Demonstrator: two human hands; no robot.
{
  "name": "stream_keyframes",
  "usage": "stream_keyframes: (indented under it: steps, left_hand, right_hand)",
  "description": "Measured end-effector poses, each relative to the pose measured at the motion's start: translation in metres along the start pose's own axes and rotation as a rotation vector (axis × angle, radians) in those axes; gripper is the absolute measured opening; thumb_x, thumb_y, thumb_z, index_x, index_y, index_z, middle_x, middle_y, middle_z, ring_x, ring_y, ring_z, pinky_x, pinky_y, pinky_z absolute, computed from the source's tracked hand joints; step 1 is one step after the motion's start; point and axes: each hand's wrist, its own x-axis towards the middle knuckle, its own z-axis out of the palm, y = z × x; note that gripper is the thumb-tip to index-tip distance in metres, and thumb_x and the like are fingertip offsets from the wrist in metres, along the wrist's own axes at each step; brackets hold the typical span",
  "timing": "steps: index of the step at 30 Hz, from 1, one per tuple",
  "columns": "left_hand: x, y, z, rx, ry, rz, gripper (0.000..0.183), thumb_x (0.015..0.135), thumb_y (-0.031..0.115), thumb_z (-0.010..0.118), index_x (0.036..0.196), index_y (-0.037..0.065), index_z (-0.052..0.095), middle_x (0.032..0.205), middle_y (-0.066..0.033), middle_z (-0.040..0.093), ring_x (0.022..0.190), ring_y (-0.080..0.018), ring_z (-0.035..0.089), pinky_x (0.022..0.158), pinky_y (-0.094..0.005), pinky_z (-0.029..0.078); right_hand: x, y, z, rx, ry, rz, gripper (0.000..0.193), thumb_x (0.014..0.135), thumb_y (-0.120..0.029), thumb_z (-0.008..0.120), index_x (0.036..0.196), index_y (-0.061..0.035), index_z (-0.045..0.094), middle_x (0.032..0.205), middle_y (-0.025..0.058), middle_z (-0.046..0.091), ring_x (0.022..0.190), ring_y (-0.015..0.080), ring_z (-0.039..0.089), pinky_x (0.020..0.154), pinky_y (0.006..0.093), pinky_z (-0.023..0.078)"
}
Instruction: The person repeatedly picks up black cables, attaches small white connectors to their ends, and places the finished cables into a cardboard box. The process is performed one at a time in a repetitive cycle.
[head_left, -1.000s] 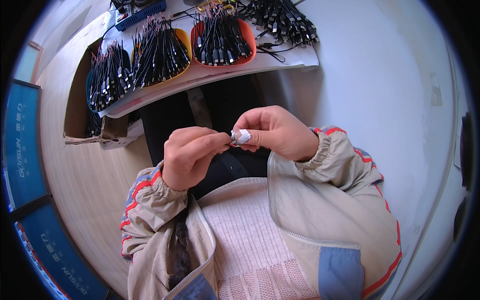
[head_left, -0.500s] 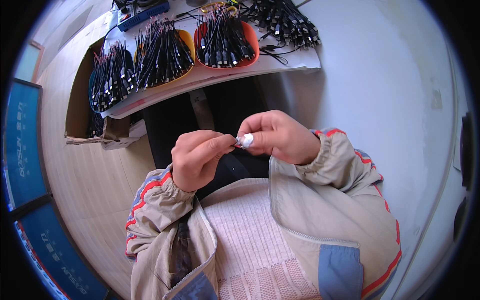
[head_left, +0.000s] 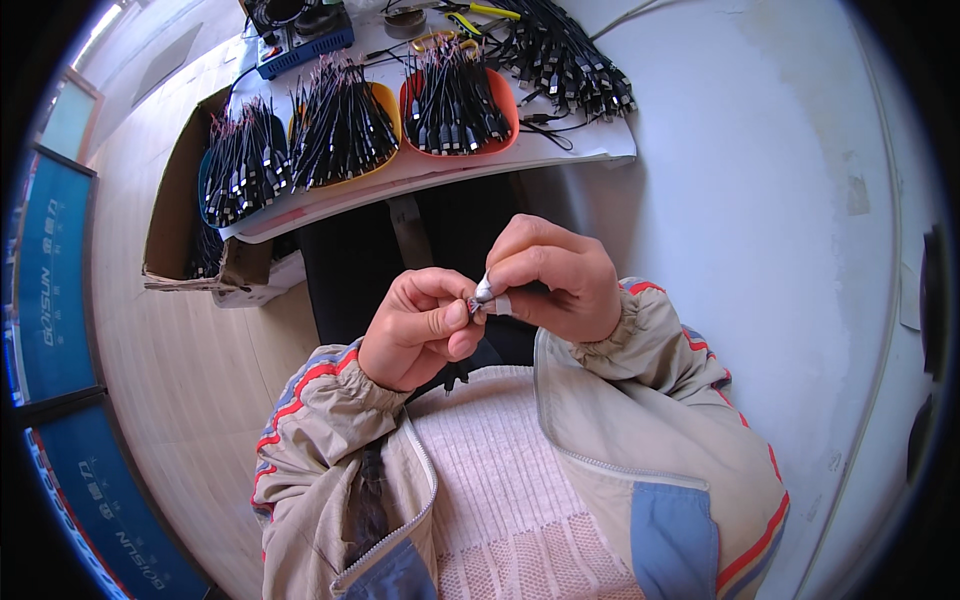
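Observation:
In front of my chest, my left hand pinches a small bunch of thin wires between thumb and fingers. Dark cable ends hang below that hand and look like part of the same bunch. From the right, my right hand closes on the tips of the wires, its fingertips almost meeting those of the left. White wrapping covers a fingertip of the right hand, and another white band circles its thumb. The exact wire ends are partly hidden by the fingers.
Beyond my hands, a white table carries an orange-red bin, a yellow bin and a blue bin, all full of black USB cables. More loose cables, yellow-handled pliers and a blue device lie behind. A cardboard box stands left.
My right hand has turned, its fingers now coming down over the wire tips. The left hand has opened out its palm somewhat, and dark cable ends now show beneath it. The view has shifted slightly.

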Motion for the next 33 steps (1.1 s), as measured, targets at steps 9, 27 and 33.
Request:
stream_keyframes:
  steps: [9,27,33]
  left_hand:
    - [-0.003,0.004,0.014,0.606,0.069,0.239,0.013,0.087,0.002,0.065,0.098,-0.006,0.066,0.075,-0.0096,0.064,0.063,-0.0125,0.059,0.053,-0.0211,0.044]
    - [-0.010,0.003,0.037,1.661,0.301,0.756,0.014,0.081,-0.006,0.065,0.095,-0.004,0.067,0.073,-0.0125,0.065,0.063,-0.0181,0.065,0.057,-0.0240,0.050]
    - [-0.002,0.006,0.024,2.311,0.126,1.176,0.039,0.064,-0.005,0.066,0.102,-0.011,0.063,0.081,-0.0168,0.064,0.062,-0.0223,0.063,0.053,-0.0286,0.050]
  right_hand:
    - [-0.016,-0.015,0.024,0.588,0.198,0.464,0.014,0.080,0.002,0.066,0.092,0.0000,0.059,0.090,0.0067,0.054,0.081,0.0131,0.052,0.070,0.0242,0.042]
    - [-0.004,-0.019,0.015,-0.800,0.168,-0.240,0.026,0.066,-0.003,0.077,0.088,-0.0048,0.063,0.090,0.0045,0.058,0.078,0.0219,0.054,0.065,0.0304,0.045]
    - [-0.008,-0.022,0.026,0.437,0.190,0.915,0.021,0.097,-0.024,0.057,0.100,-0.0030,0.059,0.091,-0.0019,0.060,0.081,0.0061,0.053,0.070,0.0229,0.047]
